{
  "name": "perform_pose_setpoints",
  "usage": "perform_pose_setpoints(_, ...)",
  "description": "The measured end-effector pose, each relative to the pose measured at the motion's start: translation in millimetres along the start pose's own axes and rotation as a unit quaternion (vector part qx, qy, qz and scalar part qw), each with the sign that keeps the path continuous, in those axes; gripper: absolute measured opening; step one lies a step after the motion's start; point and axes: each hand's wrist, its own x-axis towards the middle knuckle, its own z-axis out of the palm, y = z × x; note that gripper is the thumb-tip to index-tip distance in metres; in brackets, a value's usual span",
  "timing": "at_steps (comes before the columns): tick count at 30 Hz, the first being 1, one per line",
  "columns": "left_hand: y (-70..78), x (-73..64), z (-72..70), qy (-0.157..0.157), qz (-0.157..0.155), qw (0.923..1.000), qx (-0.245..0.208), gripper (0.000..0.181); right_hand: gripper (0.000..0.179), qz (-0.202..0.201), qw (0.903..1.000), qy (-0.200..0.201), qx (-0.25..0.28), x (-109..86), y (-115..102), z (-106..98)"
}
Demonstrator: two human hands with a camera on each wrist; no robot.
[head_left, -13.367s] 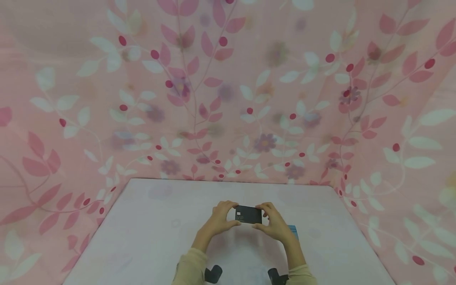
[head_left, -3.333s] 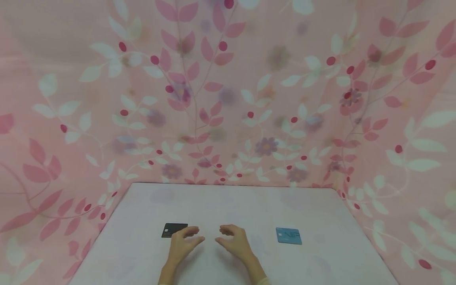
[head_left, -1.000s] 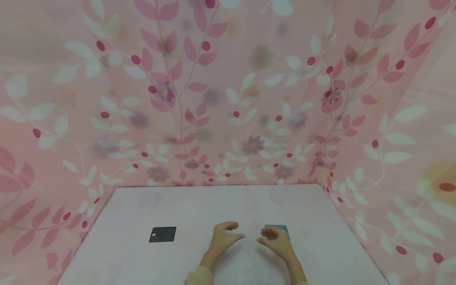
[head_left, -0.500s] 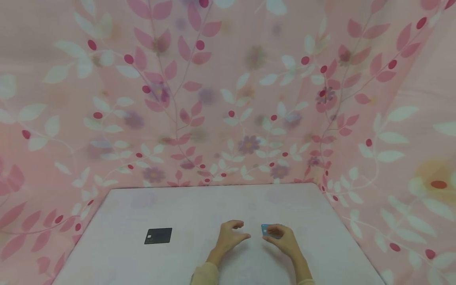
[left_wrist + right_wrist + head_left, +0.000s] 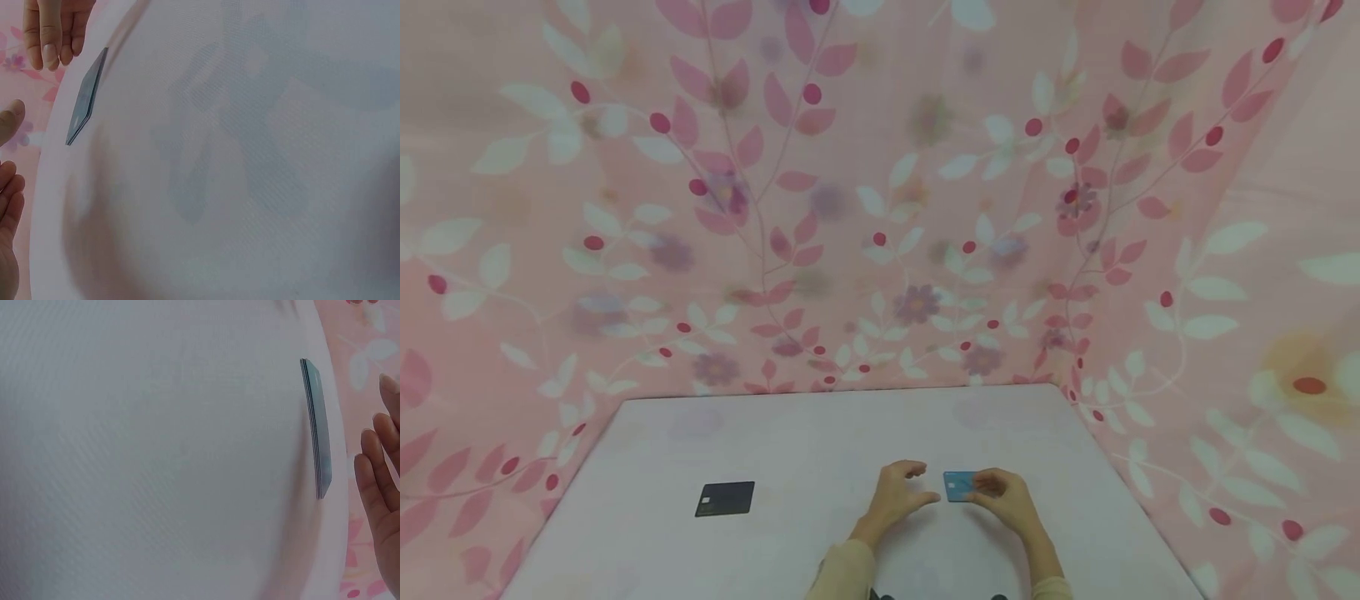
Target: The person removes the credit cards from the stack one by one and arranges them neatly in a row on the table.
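Observation:
A blue bank-style card [image 5: 958, 486] with a pale chip lies on the white table [image 5: 820, 433], right of centre. My right hand [image 5: 1006, 498] hovers at its right end, hiding part of it in the head view. The right wrist view shows the blue card [image 5: 317, 431] apart from the right-hand fingers [image 5: 375, 462], which are loosely extended. Left of the card, my left hand [image 5: 898, 493] is held in a loose C shape with nothing in it. A black card [image 5: 726, 498] with a chip lies flat at the left of the table.
A pink curtain [image 5: 850, 208] with leaf and flower prints hangs behind the table and along both sides. Dark wrist-worn parts [image 5: 998, 597] show at the bottom edge of the head view.
Long before, both hands held up the black card; later it lies at the left. Over the last second both hands moved right relative to the table, uncovering the blue card's left part.

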Motion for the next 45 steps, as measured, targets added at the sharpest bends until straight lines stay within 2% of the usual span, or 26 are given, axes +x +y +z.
perform_pose_setpoints(3,-2.2,2.8,5.3,0.003,0.016,0.9996,0.025,0.045,0.034,0.017,0.9998,0.006,-0.005,2.1,2,-3)
perform_pose_setpoints(7,-3.3,6.2,11.2,-0.011,0.017,0.998,0.06,0.046,0.035,0.041,0.9989,0.015,-0.017,4.3,5,-8)
perform_pose_setpoints(10,-0.6,8.8,13.2,-0.029,0.005,0.9972,0.069,0.045,0.035,0.048,0.9984,0.011,-0.027,6.5,8,-10)
perform_pose_setpoints(15,-0.7,13.3,18.3,-0.043,0.004,0.9961,0.077,0.046,0.033,0.046,0.9979,0.011,-0.045,11.7,14,-12)
perform_pose_setpoints(19,-2.3,16.1,19.6,-0.061,-0.013,0.9941,0.088,0.048,0.035,0.052,0.995,0.011,-0.084,15.7,13,-12)
perform_pose_setpoints(24,-3.7,17.9,19.8,-0.086,-0.051,0.9889,0.109,0.05,0.044,0.079,0.9889,-0.023,-0.124,19.9,15,-14)
perform_pose_setpoints(29,-4.6,20.3,25.6,-0.102,-0.061,0.9866,0.112,0.05,0.049,0.095,0.9822,-0.049,-0.155,23.4,18,-18)
perform_pose_setpoints(33,0.4,23.2,29.6,-0.11,-0.062,0.9852,0.116,0.05,0.05,0.099,0.9771,-0.068,-0.176,27.1,18,-20)
perform_pose_setpoints(37,7.8,25.6,31.0,-0.137,-0.082,0.9787,0.129,0.053,0.05,0.11,0.9719,-0.091,-0.188,31.0,16,-21)
perform_pose_setpoints(42,11.6,29.2,34.7,-0.193,-0.13,0.9608,0.151,0.06,0.049,0.126,0.9668,-0.111,-0.193,34.2,14,-23)
perform_pose_setpoints(45,10.0,31.9,39.6,-0.209,-0.135,0.9538,0.168,0.062,0.049,0.134,0.9645,-0.117,-0.196,36.0,14,-23)
